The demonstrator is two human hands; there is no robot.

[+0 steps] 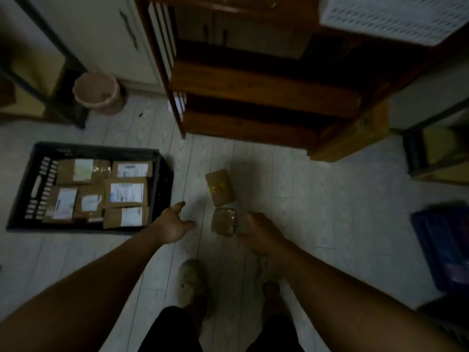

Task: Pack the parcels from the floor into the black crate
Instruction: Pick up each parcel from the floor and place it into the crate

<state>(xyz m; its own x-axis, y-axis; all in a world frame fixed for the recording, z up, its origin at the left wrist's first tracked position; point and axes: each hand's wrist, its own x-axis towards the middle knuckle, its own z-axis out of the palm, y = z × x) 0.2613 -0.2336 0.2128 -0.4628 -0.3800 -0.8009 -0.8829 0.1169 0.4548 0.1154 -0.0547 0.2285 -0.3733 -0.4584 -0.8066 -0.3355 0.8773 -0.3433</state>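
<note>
- Fingers (188, 223) of my left hand (172, 226) spread open; right hand (258, 232) curls against a small glossy taped parcel (224, 221), grip unclear to me.
- Second flat brown parcel (219, 186) lies just beyond, on the pale plank floor (304, 212).
- Black slotted crate (101, 148), left, holds labelled cardboard boxes (127, 191).

Right hand (256, 232) grips parcel (223, 221) — left hand (175, 224) spread.

One head-worn wide-angle view, steeply down onto the floor (317, 204).
</note>
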